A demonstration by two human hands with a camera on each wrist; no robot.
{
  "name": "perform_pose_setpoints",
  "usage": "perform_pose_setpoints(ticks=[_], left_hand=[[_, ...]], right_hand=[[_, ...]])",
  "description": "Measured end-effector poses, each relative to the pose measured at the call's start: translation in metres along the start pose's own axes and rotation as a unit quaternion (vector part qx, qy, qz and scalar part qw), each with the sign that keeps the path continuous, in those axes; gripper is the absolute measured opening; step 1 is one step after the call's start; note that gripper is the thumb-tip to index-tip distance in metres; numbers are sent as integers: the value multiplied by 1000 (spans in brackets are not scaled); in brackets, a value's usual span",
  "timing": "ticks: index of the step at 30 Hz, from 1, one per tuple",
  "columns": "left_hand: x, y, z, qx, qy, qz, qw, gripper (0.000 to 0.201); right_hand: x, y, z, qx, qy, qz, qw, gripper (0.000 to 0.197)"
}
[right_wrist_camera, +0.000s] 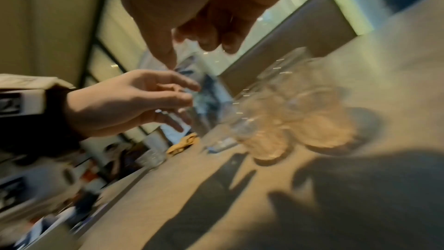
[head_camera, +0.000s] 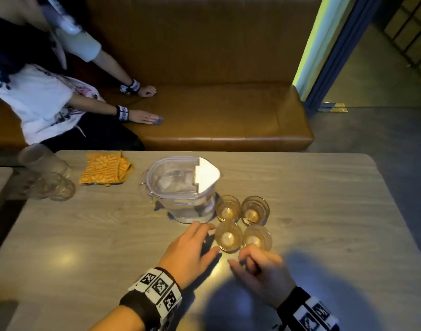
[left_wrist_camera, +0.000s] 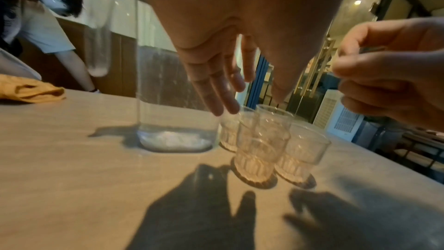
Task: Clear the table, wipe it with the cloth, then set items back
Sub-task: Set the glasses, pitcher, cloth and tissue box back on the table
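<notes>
Left hand (head_camera: 192, 249) and right hand (head_camera: 262, 271), both empty with fingers loose, hover at the desk's (head_camera: 85, 235) near edge; four glasses (head_camera: 228, 236) stand just beyond, left nearer.

blurred glasses (right_wrist_camera: 288, 119) stand clustered beneath the loosely curled right hand (right_wrist_camera: 204, 26).

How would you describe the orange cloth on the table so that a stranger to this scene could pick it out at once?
Start at the grey wood-grain table and find the tall clear pitcher with the white spout near its middle. Look left of it, toward the far edge by the brown bench: the orange cloth lies there folded. It alone is soft, opaque and patterned; everything nearby is clear glass or plastic.
</notes>
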State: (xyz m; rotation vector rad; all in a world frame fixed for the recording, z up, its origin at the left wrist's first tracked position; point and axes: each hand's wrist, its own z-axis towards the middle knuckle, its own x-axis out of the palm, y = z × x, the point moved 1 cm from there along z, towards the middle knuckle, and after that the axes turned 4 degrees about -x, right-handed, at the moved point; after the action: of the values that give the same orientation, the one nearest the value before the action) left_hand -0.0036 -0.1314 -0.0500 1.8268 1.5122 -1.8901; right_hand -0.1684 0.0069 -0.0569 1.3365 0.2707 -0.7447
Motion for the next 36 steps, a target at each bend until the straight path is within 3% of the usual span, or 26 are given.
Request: perform_pose_setpoints(ticks=[2, 4, 7, 10, 16, 19, 23, 26, 30, 36], left_hand=[[-26, 12, -14, 13, 3, 3, 1000, 42], [-56, 35, -30, 14, 0, 2, 1000, 40], [-110, 86, -60, -35, -48, -13, 998, 33], [-167, 148, -91, -105, -129, -35, 985, 22], [-248, 284, -120, -219, -210, -48, 952, 41], [-275, 337, -110, -246, -202, -66, 946, 50], [-291, 387, -95, -216, -206, -64, 952, 55], [-297, 412, -86, -196, -184, -80, 960, 58], [-300, 431, -60, -236, -149, -74, 958, 76], [-282, 445, -5, -277, -120, -84, 950, 104]], right_hand=[[26, 25, 23, -4, 88, 57, 994, 30], [55, 52, 51, -47, 163, 46, 984, 35], [95, 97, 89, -105, 165, 41, 980, 35], [147, 134, 123, -100, 180, 41, 978, 40], [273, 178, 215, 12, 231, -5, 973, 23], [337, 190, 263, 86, 217, -46, 971, 38], [405, 203, 314, 140, 177, -136, 965, 61], [435, 205, 335, 162, 159, -133, 965, 66], [453, 200, 337, 157, 155, -148, 964, 55], [420, 209, 312, 167, 92, -86, 978, 55]])
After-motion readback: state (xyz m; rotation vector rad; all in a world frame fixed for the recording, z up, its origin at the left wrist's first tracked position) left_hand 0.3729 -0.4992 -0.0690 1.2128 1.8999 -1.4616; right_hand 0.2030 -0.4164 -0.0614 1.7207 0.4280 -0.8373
